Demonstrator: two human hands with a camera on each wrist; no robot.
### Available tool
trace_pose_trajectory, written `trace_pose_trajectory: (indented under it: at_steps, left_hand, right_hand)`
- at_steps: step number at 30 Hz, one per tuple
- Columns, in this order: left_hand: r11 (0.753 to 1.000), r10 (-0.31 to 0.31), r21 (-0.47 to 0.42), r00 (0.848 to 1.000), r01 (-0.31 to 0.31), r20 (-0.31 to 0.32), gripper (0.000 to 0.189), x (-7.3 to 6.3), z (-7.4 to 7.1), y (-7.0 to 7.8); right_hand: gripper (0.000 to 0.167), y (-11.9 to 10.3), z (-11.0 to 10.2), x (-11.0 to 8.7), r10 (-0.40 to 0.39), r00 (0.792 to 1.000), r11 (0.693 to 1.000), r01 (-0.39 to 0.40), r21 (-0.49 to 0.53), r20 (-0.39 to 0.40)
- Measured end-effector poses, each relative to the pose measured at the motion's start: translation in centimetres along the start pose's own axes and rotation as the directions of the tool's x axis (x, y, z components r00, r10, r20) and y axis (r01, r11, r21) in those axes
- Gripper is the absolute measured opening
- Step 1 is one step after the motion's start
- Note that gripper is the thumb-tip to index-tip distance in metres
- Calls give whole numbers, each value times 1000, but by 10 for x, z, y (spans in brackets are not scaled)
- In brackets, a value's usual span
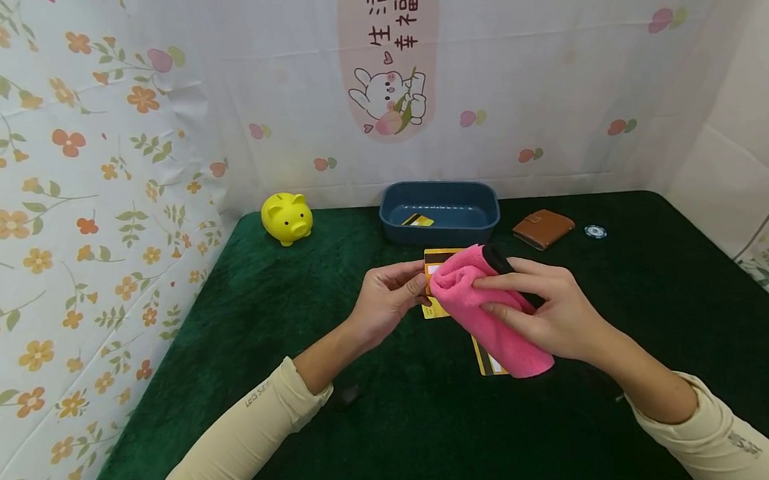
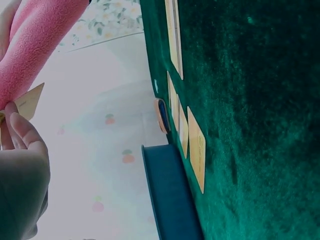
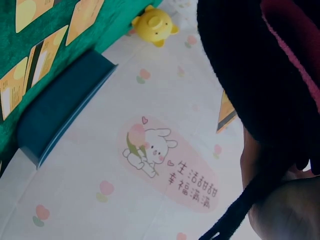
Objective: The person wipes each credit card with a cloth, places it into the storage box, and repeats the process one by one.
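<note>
Clock: hours read from the card in the head view, 12 toward the curtain (image 1: 285, 158).
Left hand: at 8, pinching the card (image 2: 31, 104) between thumb and fingers.
Right hand: (image 1: 550, 306) between 3 and 4, grasping the pink towel (image 1: 491, 329); thumb and fingers sunk into its folds.
Card: at the left hand's (image 1: 389, 299) fingertips, raised off the mat. Towel overlaps it; cannot tell how firmly they touch.
Towel: bunched, dark band at its upper end; lower end reaches down toward 5, over part of a loose card (image 1: 481, 358).
Mat: green (image 1: 275, 307), plush; far edge meets the curtain, left edge slants away past 9. Wide green stretch from 8 to 10, beyond the left forearm.
Bin: (image 1: 438, 234) at 12, long side along the far edge, one card (image 1: 418, 220) inside; green gap toward 11.
Piggy bank: (image 1: 287, 221) yellow, at 10, near the far left corner.
Wallet: (image 1: 544, 229) brown, between 2 and 3, just beside the bin.
Chip: (image 1: 595, 232) just short of 3, past the wallet; mat runs on rightward to the edge.
</note>
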State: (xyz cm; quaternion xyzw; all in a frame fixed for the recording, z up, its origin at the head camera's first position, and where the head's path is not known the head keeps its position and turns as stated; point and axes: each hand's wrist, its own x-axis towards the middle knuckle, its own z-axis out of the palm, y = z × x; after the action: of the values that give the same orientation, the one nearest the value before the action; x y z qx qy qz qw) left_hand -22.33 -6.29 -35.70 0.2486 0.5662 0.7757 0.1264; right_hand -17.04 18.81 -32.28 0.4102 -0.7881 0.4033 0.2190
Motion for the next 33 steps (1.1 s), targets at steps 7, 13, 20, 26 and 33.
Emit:
trace_pose_trajectory:
  at_steps: [7,13,20,26,33]
  left_hand:
    - [999,50,-9,999,-50,5,51,-1,-3,0]
    - [998,62,-23,998,-62,-2,44,-3,-4,2]
    - [996,81,-34,997,-80,11,37,-7,-6,3]
    - [995,85,-51,996,-84,15,28,-9,-8,3]
    - [994,89,-71,996,-87,22,25,-10,-9,3]
  right_hand:
    - [47,0,-3,-3,5,1000,1000,-4,-30,16]
    - [49,0,-9,-6,-5,1000,999,4,-52,-3]
    - [50,4,-15,-11,-1,1000,997,-1,-78,-21]
    - [51,6,-20,-15,11,999,995,-15,-97,-39]
    - [53,10,-25,-17,12,997,995,-18,-99,-70]
